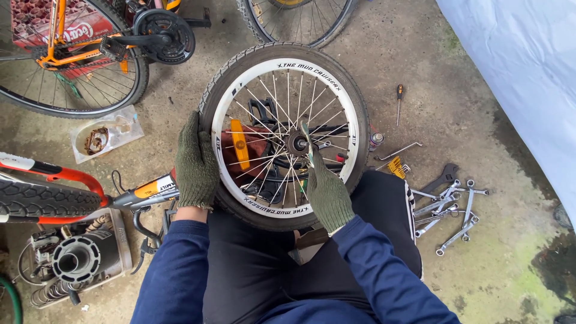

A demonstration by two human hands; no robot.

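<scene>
A small bicycle wheel (223,99) with a black tyre, white rim and an orange spoke reflector stands upright on the concrete in front of my knees. My left hand (195,165), in a green knit glove, grips the tyre on its left side. My right hand (327,192), gloved the same, holds a thin tool (308,144) against the hub (296,144) at the wheel's centre. Both sleeves are dark blue.
An orange bicycle (72,45) lies at the top left, and another wheel (300,21) sits at the top. A red frame with tyre (42,195) and parts are at left. Several wrenches (447,210) and a screwdriver (399,99) lie right. White sheet (522,66) at right.
</scene>
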